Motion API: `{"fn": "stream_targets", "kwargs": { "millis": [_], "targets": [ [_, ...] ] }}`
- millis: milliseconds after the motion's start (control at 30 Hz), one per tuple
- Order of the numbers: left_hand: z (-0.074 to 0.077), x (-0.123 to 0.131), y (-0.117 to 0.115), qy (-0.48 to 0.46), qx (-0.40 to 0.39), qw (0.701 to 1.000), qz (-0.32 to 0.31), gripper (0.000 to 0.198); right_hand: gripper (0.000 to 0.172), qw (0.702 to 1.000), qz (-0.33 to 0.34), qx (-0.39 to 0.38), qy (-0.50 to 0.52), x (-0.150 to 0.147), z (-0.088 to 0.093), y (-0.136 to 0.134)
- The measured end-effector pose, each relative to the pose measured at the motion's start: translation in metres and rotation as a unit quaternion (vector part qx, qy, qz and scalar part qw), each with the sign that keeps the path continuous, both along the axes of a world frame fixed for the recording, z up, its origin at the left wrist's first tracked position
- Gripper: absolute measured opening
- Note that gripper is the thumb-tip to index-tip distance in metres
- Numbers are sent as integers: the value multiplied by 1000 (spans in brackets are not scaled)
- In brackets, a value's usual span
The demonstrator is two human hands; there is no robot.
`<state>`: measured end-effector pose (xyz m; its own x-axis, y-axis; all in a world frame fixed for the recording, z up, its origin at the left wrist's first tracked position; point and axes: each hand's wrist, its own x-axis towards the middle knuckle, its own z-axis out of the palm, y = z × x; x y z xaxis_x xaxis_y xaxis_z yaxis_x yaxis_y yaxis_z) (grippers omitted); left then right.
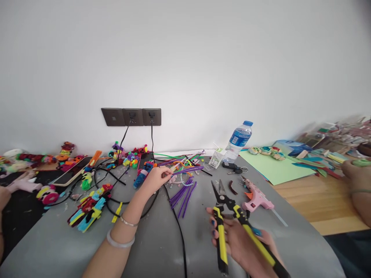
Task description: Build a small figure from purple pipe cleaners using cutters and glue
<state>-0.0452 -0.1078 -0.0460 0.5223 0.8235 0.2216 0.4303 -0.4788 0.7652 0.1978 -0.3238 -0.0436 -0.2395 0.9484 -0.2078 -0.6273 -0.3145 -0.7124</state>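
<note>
Gray table [199, 235], capped bottle [240, 137], carton [215, 159] with straw [216, 145], right hand [236, 240] holding shears [222, 198]

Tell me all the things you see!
Wall panels: three, brown, wall
Cables: several, black, table
Fuzzy figures: several, multicoloured, left
Phone: one, pale-edged, left
Pipe cleaners: many, mixed, middle
Bottle: one, clear, by wall
Carton: one, white, beside bottle
Key fob: one, black, near bottle
Glue gun: one, pink, beside shears
Another tool: one, pink, far left
Papers: several, green and mixed, right
Table: one, grey, centre
Shears: one, yellow-black, right hand
Others' hands: two, far edges
Left hand: one, pinching pipe cleaner
Right hand: one, holding shears
</note>
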Motion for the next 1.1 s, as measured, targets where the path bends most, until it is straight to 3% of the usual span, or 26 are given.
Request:
{"fn": "stream_targets", "kwargs": {
  "millis": [167, 367, 600, 867, 967, 1100],
  "targets": [
    [-1, -4, 1, 8, 7, 999, -33, 16, 47, 996, 19, 3, 87, -30, 0, 25],
    [-1, -6, 2, 21, 8, 999, -35, 17, 55, 997, 40, 34, 54, -28, 2, 35],
    [-1, -7, 2, 28, 6, 998, -49, 17, 54, 992, 16, 17, 125, -22, -3, 36],
    [3, -6, 0, 30, 3, 997, -68, 17, 58, 996, 43, 45, 62, -19, 7, 40],
    [3, -5, -1, 36, 14, 996, -78, 18, 52, 996, 58, 36, 53, -20, 6, 41],
    [4, -5, -2, 44, 29, 995, -87, 18, 39, 999, 24, 36, 24, -20, 2, 41]
  ]
}}
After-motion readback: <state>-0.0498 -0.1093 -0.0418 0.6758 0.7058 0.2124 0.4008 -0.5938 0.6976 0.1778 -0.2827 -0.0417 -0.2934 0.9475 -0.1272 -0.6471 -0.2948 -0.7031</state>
